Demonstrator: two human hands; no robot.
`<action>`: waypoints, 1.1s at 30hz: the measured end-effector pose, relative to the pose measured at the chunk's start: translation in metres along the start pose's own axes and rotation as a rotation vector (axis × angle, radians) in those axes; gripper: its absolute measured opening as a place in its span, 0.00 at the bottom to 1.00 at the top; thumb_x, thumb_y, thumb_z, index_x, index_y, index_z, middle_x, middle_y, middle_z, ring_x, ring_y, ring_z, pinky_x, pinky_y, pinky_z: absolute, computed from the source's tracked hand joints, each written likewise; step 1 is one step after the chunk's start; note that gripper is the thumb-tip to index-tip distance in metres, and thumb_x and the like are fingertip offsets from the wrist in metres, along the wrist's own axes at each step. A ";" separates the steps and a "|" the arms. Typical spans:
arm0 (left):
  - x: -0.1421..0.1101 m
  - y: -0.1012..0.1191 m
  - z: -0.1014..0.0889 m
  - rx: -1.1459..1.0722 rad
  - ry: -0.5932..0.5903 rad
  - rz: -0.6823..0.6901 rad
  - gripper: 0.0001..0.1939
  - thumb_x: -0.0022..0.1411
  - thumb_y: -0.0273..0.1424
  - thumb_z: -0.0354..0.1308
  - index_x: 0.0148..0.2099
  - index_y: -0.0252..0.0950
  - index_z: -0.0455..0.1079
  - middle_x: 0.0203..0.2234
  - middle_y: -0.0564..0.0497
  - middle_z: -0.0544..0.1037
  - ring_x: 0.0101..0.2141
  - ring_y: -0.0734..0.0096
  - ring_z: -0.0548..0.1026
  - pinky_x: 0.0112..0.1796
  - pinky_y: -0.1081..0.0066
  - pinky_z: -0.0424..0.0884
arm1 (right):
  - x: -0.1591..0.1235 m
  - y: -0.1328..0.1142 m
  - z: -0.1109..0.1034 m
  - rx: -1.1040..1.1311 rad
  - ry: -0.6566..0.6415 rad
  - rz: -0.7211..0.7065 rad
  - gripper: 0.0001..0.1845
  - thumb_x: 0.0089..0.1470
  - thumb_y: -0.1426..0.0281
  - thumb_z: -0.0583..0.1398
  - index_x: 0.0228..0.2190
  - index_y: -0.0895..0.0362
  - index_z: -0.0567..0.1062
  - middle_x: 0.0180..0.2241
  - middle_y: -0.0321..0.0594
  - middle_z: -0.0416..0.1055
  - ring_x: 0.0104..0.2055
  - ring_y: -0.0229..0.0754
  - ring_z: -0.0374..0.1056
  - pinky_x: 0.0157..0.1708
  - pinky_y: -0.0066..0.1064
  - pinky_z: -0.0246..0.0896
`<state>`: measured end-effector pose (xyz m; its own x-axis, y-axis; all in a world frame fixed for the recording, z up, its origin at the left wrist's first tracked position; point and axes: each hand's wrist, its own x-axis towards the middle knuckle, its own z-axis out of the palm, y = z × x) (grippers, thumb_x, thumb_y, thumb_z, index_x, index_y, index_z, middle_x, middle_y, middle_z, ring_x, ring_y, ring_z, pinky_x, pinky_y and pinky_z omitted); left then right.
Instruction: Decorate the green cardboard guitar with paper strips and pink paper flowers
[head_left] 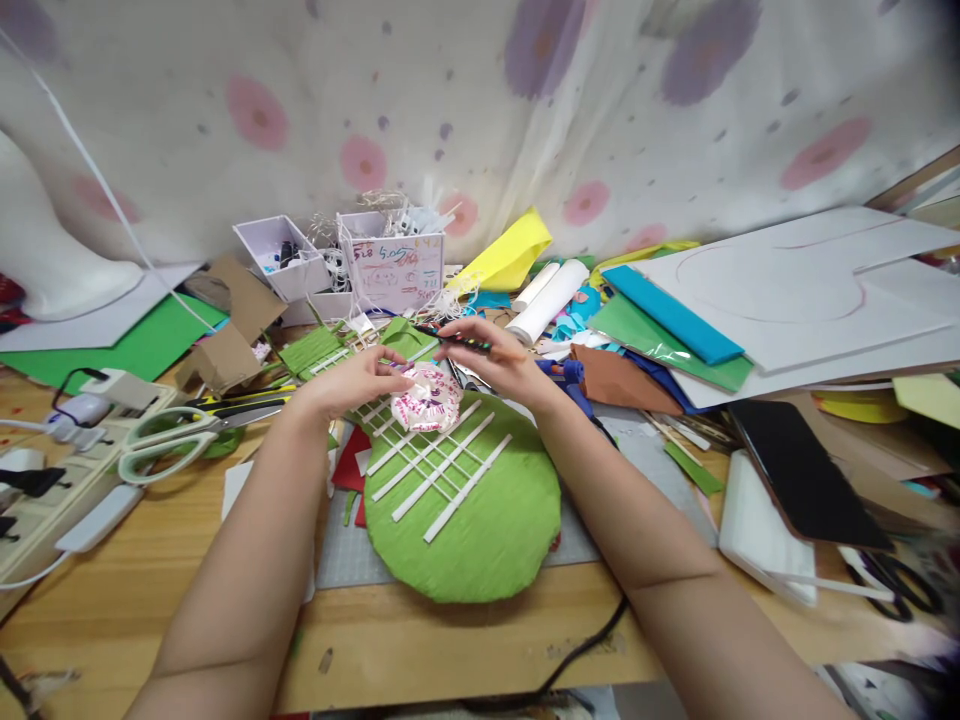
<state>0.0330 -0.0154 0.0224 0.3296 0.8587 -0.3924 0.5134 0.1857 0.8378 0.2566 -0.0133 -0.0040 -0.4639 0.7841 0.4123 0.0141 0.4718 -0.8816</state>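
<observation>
A round white piece with pink and purple marks (426, 398) rests over white strips laid in a grid on a green paper-covered shape (495, 510). My left hand (364, 380) has its thumb and fingers closed at the white piece's upper left edge. In my right hand (495, 365) is a dark pen with coloured dots (466, 343), held sideways above the piece, its thin end pointing left. My right fingers partly cover the pen. The green shape is rounded at the near end, and its far part runs under my hands. A grey cutting mat (349, 555) lies beneath.
Scissors with pale green handles (169, 445) and a power strip (45, 510) lie at left. Behind my hands stands a white box with writing (397, 270). A blue glue gun (566, 375), a phone (806, 470) and large white boards (810, 290) are at right.
</observation>
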 end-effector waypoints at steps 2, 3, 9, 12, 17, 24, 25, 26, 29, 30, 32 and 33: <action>0.000 -0.001 -0.001 0.013 -0.002 0.018 0.27 0.46 0.43 0.66 0.45 0.36 0.62 0.22 0.59 0.69 0.21 0.77 0.62 0.24 0.72 0.53 | 0.002 0.000 -0.001 0.029 0.113 0.049 0.21 0.59 0.53 0.57 0.40 0.58 0.72 0.27 0.36 0.70 0.32 0.36 0.69 0.37 0.31 0.66; -0.001 -0.002 -0.002 0.027 -0.010 0.030 0.28 0.46 0.44 0.65 0.45 0.36 0.62 0.22 0.59 0.69 0.22 0.77 0.62 0.24 0.72 0.53 | 0.002 0.000 -0.001 0.037 0.141 0.065 0.22 0.58 0.51 0.57 0.38 0.58 0.72 0.23 0.34 0.68 0.28 0.35 0.66 0.33 0.29 0.64; -0.002 -0.006 -0.009 0.211 -0.087 0.161 0.35 0.46 0.49 0.65 0.53 0.36 0.63 0.32 0.54 0.73 0.32 0.69 0.71 0.33 0.69 0.65 | 0.001 0.005 0.005 -0.013 0.076 0.098 0.27 0.53 0.47 0.60 0.32 0.60 0.74 0.23 0.34 0.66 0.25 0.32 0.60 0.27 0.27 0.57; -0.004 -0.004 -0.007 0.289 -0.124 0.179 0.44 0.41 0.47 0.69 0.58 0.37 0.61 0.41 0.50 0.75 0.40 0.63 0.74 0.39 0.67 0.68 | 0.000 0.006 0.008 -0.100 0.035 0.085 0.26 0.55 0.48 0.58 0.33 0.60 0.75 0.25 0.35 0.67 0.27 0.33 0.60 0.29 0.28 0.58; -0.006 0.000 -0.003 0.319 -0.189 0.212 0.53 0.37 0.43 0.71 0.64 0.39 0.55 0.51 0.46 0.73 0.47 0.59 0.73 0.45 0.66 0.69 | -0.001 0.006 0.007 -0.156 -0.018 0.036 0.22 0.58 0.51 0.57 0.36 0.59 0.76 0.29 0.38 0.71 0.31 0.35 0.63 0.33 0.29 0.60; -0.007 0.002 -0.002 0.377 -0.173 0.232 0.48 0.40 0.42 0.69 0.63 0.40 0.57 0.49 0.48 0.73 0.46 0.59 0.73 0.45 0.66 0.70 | -0.001 0.009 0.005 -0.163 -0.034 0.030 0.22 0.58 0.52 0.57 0.37 0.58 0.76 0.30 0.38 0.71 0.30 0.34 0.62 0.33 0.29 0.60; -0.008 0.002 -0.002 0.384 -0.172 0.223 0.48 0.40 0.42 0.69 0.62 0.40 0.57 0.48 0.48 0.74 0.45 0.60 0.74 0.43 0.67 0.70 | -0.001 0.008 0.005 -0.162 -0.027 0.037 0.22 0.58 0.52 0.57 0.36 0.59 0.76 0.29 0.37 0.70 0.30 0.34 0.62 0.32 0.28 0.60; -0.008 0.003 -0.002 0.391 -0.172 0.213 0.47 0.40 0.42 0.69 0.62 0.40 0.57 0.48 0.48 0.74 0.44 0.61 0.74 0.42 0.67 0.70 | -0.001 0.007 0.004 -0.158 -0.020 0.047 0.22 0.58 0.51 0.57 0.36 0.59 0.75 0.28 0.37 0.70 0.29 0.34 0.62 0.31 0.28 0.60; -0.008 0.003 -0.002 0.404 -0.166 0.195 0.47 0.41 0.42 0.69 0.62 0.40 0.56 0.47 0.48 0.74 0.42 0.62 0.74 0.41 0.68 0.69 | -0.002 0.005 0.003 -0.137 -0.005 0.071 0.23 0.57 0.50 0.57 0.34 0.59 0.74 0.25 0.35 0.67 0.27 0.33 0.61 0.29 0.28 0.58; -0.008 0.002 -0.002 0.404 -0.163 0.193 0.47 0.41 0.42 0.69 0.62 0.40 0.56 0.48 0.48 0.74 0.42 0.62 0.74 0.41 0.68 0.69 | -0.002 0.004 0.003 -0.130 -0.003 0.071 0.24 0.57 0.50 0.57 0.34 0.59 0.74 0.25 0.35 0.67 0.27 0.33 0.60 0.29 0.28 0.58; -0.007 0.001 -0.002 0.402 -0.156 0.195 0.48 0.40 0.42 0.69 0.63 0.39 0.56 0.48 0.48 0.73 0.43 0.61 0.74 0.41 0.68 0.69 | -0.002 0.004 0.003 -0.127 -0.006 0.059 0.23 0.58 0.50 0.57 0.34 0.59 0.74 0.25 0.35 0.67 0.27 0.33 0.60 0.29 0.27 0.58; -0.007 0.001 -0.002 0.401 -0.154 0.200 0.48 0.40 0.43 0.69 0.63 0.39 0.56 0.48 0.48 0.73 0.44 0.60 0.74 0.42 0.67 0.69 | -0.001 0.005 0.003 -0.130 -0.010 0.049 0.23 0.58 0.50 0.57 0.34 0.59 0.74 0.26 0.35 0.67 0.27 0.33 0.60 0.29 0.27 0.58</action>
<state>0.0298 -0.0204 0.0266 0.5513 0.7722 -0.3157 0.6835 -0.2011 0.7017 0.2544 -0.0136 -0.0094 -0.4687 0.8038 0.3664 0.1512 0.4817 -0.8632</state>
